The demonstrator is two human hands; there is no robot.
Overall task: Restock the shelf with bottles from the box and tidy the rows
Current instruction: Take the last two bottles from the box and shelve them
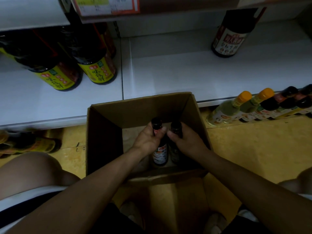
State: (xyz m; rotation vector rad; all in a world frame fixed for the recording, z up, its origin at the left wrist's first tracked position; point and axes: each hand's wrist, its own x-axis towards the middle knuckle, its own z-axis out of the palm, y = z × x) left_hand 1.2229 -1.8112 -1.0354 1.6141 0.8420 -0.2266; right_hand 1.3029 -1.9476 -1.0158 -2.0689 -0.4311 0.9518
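Note:
An open cardboard box [104,132] stands on the floor in front of the white shelf [168,73]. Inside it, my left hand [148,138] grips the neck of a dark bottle with a white and red label [160,154]. Beside it, my right hand [187,141] grips the neck of a second dark bottle [175,155]. Both bottles stand upright and close together in the box. One dark bottle with a white label [228,41] stands alone at the back right of the shelf.
Large dark bottles with yellow labels [94,68] stand on the shelf's left section. A row of bottles with orange and dark caps [253,107] lines the floor at right. More bottles lie on the floor at left [28,142]. My knees flank the box.

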